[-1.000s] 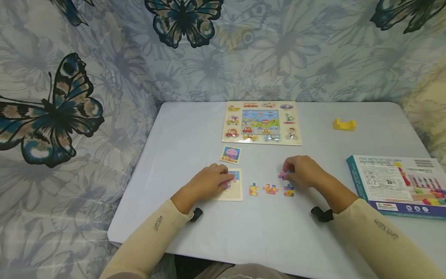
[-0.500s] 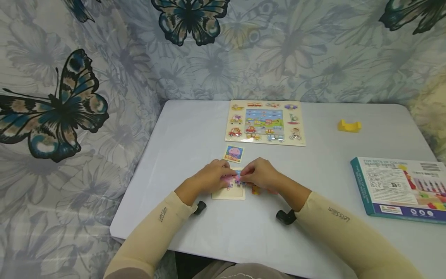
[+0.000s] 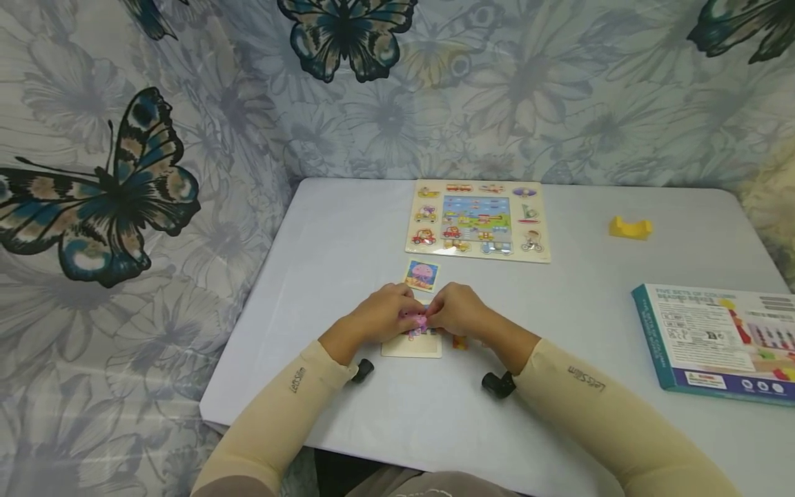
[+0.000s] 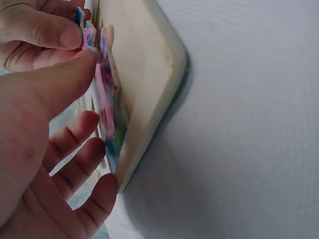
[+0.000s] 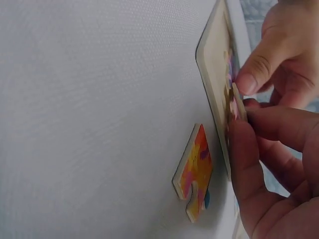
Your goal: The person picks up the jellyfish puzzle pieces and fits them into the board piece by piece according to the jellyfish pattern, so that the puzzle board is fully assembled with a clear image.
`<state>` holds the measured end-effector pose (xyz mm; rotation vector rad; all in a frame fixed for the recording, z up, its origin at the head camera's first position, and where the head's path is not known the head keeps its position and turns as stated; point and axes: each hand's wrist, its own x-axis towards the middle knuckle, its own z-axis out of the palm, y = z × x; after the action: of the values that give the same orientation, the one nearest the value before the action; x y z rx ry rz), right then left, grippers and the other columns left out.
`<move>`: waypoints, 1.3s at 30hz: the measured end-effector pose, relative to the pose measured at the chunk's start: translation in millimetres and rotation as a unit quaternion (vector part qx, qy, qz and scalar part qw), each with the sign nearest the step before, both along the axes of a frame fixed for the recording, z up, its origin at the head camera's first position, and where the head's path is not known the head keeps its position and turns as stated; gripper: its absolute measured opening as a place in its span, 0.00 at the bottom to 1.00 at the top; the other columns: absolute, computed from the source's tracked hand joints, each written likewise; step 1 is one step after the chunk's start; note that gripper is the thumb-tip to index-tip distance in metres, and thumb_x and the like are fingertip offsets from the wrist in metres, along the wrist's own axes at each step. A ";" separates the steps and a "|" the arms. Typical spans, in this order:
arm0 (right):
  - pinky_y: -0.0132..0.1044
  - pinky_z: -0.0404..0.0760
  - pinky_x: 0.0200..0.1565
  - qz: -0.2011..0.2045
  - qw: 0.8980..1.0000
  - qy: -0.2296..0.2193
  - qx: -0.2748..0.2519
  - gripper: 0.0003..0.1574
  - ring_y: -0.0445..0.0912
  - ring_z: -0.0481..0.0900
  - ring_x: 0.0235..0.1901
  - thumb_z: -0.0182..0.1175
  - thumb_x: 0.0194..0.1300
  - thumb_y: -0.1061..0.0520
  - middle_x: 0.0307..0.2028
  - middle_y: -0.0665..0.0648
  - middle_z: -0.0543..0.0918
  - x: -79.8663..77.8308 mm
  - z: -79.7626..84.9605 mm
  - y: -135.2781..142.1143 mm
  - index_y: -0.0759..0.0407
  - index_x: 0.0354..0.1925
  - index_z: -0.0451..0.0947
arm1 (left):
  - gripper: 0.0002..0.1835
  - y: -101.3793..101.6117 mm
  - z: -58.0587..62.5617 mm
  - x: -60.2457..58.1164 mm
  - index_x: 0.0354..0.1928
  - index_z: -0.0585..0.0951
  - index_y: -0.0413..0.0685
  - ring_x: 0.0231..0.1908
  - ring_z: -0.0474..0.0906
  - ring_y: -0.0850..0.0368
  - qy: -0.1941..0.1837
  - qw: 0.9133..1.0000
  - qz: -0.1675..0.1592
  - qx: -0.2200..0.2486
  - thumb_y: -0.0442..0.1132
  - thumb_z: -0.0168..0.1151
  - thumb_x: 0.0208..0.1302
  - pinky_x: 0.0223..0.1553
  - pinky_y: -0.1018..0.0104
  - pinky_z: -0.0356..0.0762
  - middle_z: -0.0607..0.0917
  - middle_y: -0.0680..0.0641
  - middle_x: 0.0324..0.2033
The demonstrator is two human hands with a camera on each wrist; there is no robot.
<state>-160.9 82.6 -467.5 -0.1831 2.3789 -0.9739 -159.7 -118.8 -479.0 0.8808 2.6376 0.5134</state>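
Puzzle piece (image 5: 239, 99) sits pinched in the right hand (image 3: 461, 310) over the small board (image 3: 411, 348), its picture mostly hidden from me. The left hand (image 3: 381, 314) touches it (gripping or not, I cannot tell). My head view half loses an orange piece (image 5: 195, 167) nearby.

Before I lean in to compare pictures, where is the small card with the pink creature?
In the head view, the card lies slightly right of centre, between the vehicle puzzle and the puzzle tray, just beyond the left hand.

The white table (image 3: 348, 241) bears a puzzle tray (image 3: 411, 349), loose piece (image 5: 200, 167), card (image 3: 421, 275), board (image 3: 477, 217), yellow block (image 3: 631, 229) and box (image 3: 702, 335).
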 end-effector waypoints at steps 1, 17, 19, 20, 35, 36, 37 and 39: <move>0.31 0.77 0.27 0.000 1.000 -0.001 0.004 0.05 0.45 0.81 0.29 0.73 0.61 0.56 0.29 0.52 0.86 -0.1 0.8 0.3 0.53 0.28 0.88 | 0.17 0.8 -0.5 -0.5 0.58 0.87 0.64 0.46 0.71 0.59 0.000 1.000 0.003 0.000 0.51 0.67 0.69 0.46 0.65 0.72 0.79 0.57 0.45; 0.30 0.76 0.25 -0.006 1.000 -0.011 -0.021 0.04 0.43 0.81 0.25 0.75 0.59 0.58 0.26 0.51 0.87 2.2 -2.2 -2.9 0.55 0.29 0.89 | 0.16 1.2 0.6 -10.1 0.52 0.90 0.58 0.42 0.71 0.61 -0.050 0.998 0.032 0.028 0.43 0.76 0.61 0.44 0.68 0.71 0.80 0.57 0.42; 0.31 0.75 0.25 0.006 1.000 0.012 -0.014 0.04 0.43 0.80 0.26 0.75 0.59 0.57 0.26 0.50 0.86 3.8 -2.5 -3.8 0.54 0.28 0.89 | 0.17 1.3 1.0 -10.9 0.52 0.90 0.58 0.41 0.71 0.61 -0.056 0.998 0.032 0.029 0.43 0.76 0.60 0.44 0.68 0.71 0.80 0.57 0.42; 0.31 0.75 0.26 0.013 1.000 0.027 -0.007 0.05 0.43 0.79 0.26 0.75 0.59 0.57 0.26 0.49 0.86 4.1 -2.8 -4.1 0.53 0.28 0.88 | 0.16 1.4 0.9 -11.2 0.52 0.90 0.58 0.41 0.71 0.61 -0.057 0.997 0.033 0.031 0.42 0.76 0.60 0.45 0.68 0.71 0.80 0.57 0.42; 0.36 0.69 0.27 0.034 0.987 0.118 0.104 0.27 0.47 0.74 0.26 0.81 0.50 0.42 0.26 0.53 0.77 4.6 -6.7 4.4 0.56 0.31 0.77 | 0.15 8.1 0.3 -16.5 0.46 0.91 0.61 0.44 0.74 0.60 -0.102 0.992 0.066 0.040 0.40 0.78 0.56 0.50 0.66 0.73 0.82 0.58 0.42; 0.37 0.68 0.28 0.039 0.985 0.127 0.111 0.28 0.47 0.74 0.27 0.81 0.49 0.41 0.26 0.53 0.77 4.9 -6.9 5.2 0.56 0.32 0.76 | 0.15 8.2 -0.1 -16.5 0.46 0.91 0.62 0.44 0.74 0.61 -0.101 0.992 0.069 0.037 0.40 0.78 0.56 0.51 0.66 0.73 0.82 0.58 0.42; 0.37 0.69 0.29 0.045 0.983 0.135 0.116 0.28 0.47 0.73 0.28 0.81 0.50 0.40 0.27 0.52 0.77 5.4 -7.0 6.1 0.55 0.33 0.76 | 0.15 8.3 -0.3 -16.3 0.46 0.91 0.62 0.45 0.74 0.61 -0.100 0.992 0.071 0.036 0.40 0.78 0.56 0.51 0.66 0.73 0.82 0.59 0.42; 0.38 0.70 0.32 0.058 0.979 0.149 0.126 0.29 0.47 0.73 0.31 0.80 0.51 0.38 0.29 0.52 0.78 7.6 -6.5 9.5 0.55 0.35 0.78 | 0.14 8.7 -0.2 -14.8 0.46 0.91 0.62 0.45 0.74 0.61 -0.099 0.992 0.075 0.034 0.40 0.78 0.56 0.52 0.65 0.73 0.81 0.58 0.42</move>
<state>-153.4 92.0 -474.0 -0.3894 2.7031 -0.6169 -174.4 -110.1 -479.2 0.6170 2.5276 0.6946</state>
